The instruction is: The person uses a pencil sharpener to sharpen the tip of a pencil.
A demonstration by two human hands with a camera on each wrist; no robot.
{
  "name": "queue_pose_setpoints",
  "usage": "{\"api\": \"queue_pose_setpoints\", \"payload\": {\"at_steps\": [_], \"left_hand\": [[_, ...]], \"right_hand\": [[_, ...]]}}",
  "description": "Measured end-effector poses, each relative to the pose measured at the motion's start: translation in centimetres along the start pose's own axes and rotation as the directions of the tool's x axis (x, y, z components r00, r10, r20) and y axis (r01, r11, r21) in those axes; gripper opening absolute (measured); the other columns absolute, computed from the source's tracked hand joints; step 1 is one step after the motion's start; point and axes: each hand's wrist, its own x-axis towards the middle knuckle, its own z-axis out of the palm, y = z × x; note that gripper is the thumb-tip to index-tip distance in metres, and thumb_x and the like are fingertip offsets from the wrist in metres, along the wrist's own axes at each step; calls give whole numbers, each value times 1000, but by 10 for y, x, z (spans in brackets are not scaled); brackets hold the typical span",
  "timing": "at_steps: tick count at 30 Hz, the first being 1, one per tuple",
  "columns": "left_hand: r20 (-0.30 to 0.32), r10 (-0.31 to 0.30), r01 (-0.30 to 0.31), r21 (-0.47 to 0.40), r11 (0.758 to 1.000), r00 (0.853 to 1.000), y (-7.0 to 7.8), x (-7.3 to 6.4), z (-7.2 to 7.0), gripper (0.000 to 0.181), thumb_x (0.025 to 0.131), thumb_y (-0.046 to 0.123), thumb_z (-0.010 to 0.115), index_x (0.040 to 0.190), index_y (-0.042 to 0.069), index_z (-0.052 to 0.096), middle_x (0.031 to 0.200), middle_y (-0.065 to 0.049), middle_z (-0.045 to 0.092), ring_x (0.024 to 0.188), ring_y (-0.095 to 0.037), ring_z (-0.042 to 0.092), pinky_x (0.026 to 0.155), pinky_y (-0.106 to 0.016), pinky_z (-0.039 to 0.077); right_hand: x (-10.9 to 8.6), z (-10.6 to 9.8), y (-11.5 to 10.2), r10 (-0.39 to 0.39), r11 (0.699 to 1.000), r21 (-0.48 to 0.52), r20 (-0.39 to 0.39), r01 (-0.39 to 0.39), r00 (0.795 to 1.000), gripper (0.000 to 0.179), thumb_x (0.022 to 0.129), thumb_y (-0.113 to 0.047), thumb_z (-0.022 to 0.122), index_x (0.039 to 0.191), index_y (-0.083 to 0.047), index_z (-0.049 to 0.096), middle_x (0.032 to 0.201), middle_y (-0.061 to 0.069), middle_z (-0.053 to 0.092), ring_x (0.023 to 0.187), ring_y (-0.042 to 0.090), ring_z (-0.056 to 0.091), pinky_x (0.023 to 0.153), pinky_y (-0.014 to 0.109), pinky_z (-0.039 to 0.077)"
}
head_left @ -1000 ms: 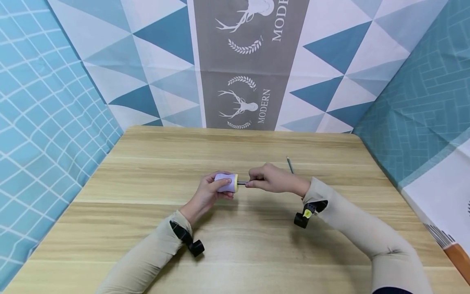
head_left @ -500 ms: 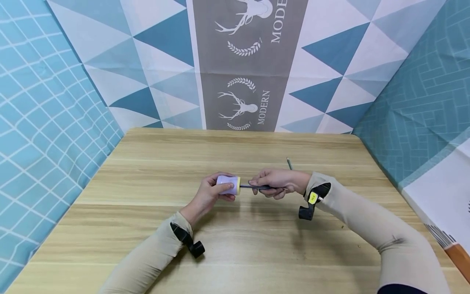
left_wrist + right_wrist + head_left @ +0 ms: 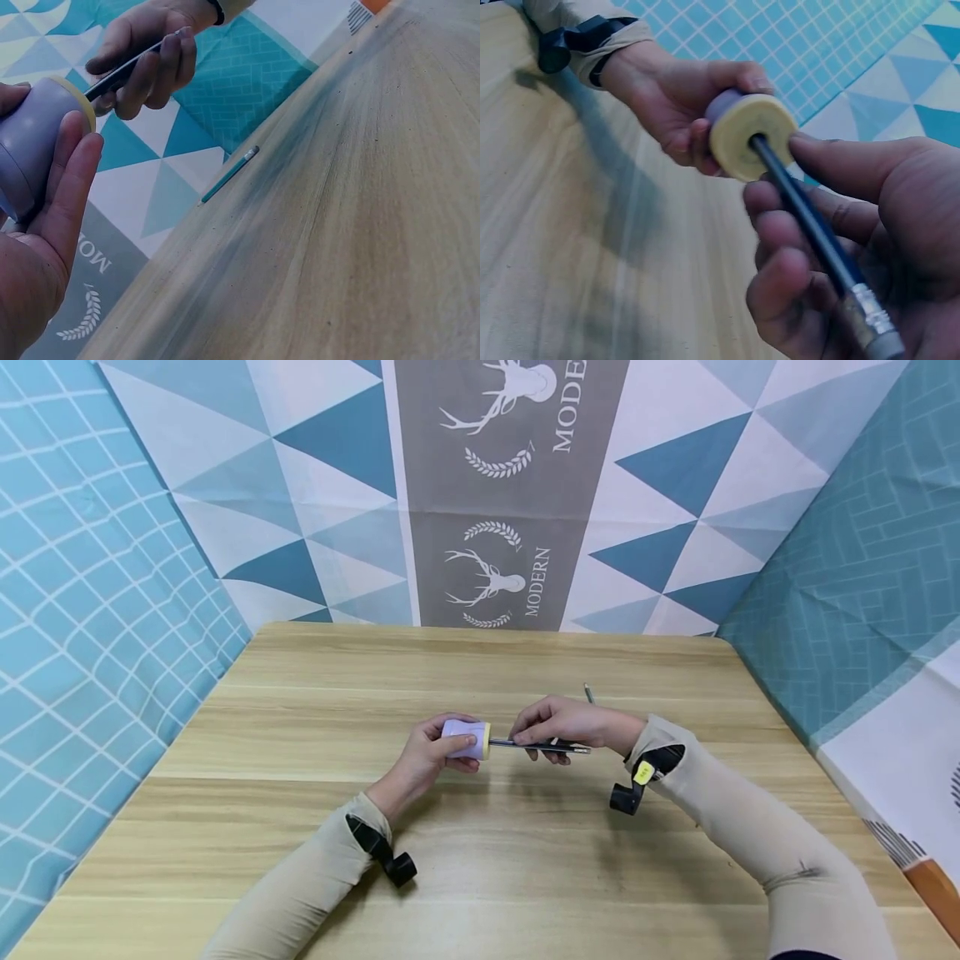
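My left hand point(image 3: 427, 752) grips a small purple pencil sharpener point(image 3: 461, 739) with a yellow end face, held sideways above the table. Its round hole shows in the right wrist view, in the yellow face point(image 3: 735, 150). A dark pencil point(image 3: 810, 214) has its front end in that hole, so its tip is hidden. My right hand point(image 3: 562, 727) holds the pencil, thumb and forefinger close to the sharpener, the other fingers curled beneath the shaft. The metal band and eraser point(image 3: 874, 330) stick out past the fingers toward the right.
A second pencil, green point(image 3: 229, 176), lies on the wooden table point(image 3: 337, 843) beyond my right hand. Patterned cloths point(image 3: 495, 510) hang behind the table and along both sides. A dark wrist camera point(image 3: 397, 867) is strapped to each sleeve.
My right hand was closed tightly over the pencil's rear; its fingers have loosened and turned, baring the shaft and eraser. My left hand and the sharpener have shifted slightly right.
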Motion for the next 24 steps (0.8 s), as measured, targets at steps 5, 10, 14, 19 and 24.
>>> {"api": "queue_pose_setpoints", "payload": {"at_steps": [5, 10, 14, 19, 24], "left_hand": [[-5, -8, 8, -6, 1000, 1000, -1, 0, 0, 31, 85, -8, 59, 100, 16, 72, 90, -12, 61, 60, -20, 69, 61, -34, 64], [-14, -9, 9, -10, 1000, 1000, -1, 1, -1, 31, 85, -8, 59, 100, 16, 72, 89, -13, 61, 60, -20, 69, 61, -34, 64], [-13, -3, 3, 14, 1000, 1000, -3, 1, -2, 30, 84, -8, 60, 101, 15, 72, 90, -13, 61, 60, -20, 69, 61, -35, 64], [-15, -8, 9, 44, 999, 1000, -5, 1, -1, 29, 84, -7, 63, 103, 12, 71, 90, -13, 63, 60, -21, 69, 61, -36, 65], [-19, -11, 12, 57, 998, 1000, -4, 1, -1, 27, 83, -6, 63, 107, 5, 70, 90, -13, 63, 60, -21, 69, 61, -36, 64]], "right_hand": [[-3, -2, -1, -32, 998, -54, -4, 32, 999, 31, 92, -4, 65, 117, 14, 62, 80, 6, 69, 56, 10, 59, 45, 22, 51], [-7, -1, -4, -50, 994, -99, -10, 49, 999, 24, 93, -2, 64, 114, 11, 65, 82, 8, 72, 58, 12, 64, 46, 22, 54], [-9, 0, -6, -34, 988, -152, -25, 30, 999, 20, 95, -3, 63, 110, 9, 67, 83, 10, 72, 63, 14, 68, 47, 23, 56], [-12, 4, -11, -13, 966, -260, -47, 1, 999, 15, 96, -5, 62, 104, 5, 69, 79, 8, 72, 64, 18, 70, 46, 25, 55], [-14, 6, -16, 7, 969, -248, -29, -14, 1000, 15, 97, -3, 59, 105, 7, 67, 78, 10, 72, 63, 19, 70, 48, 27, 58]]}}
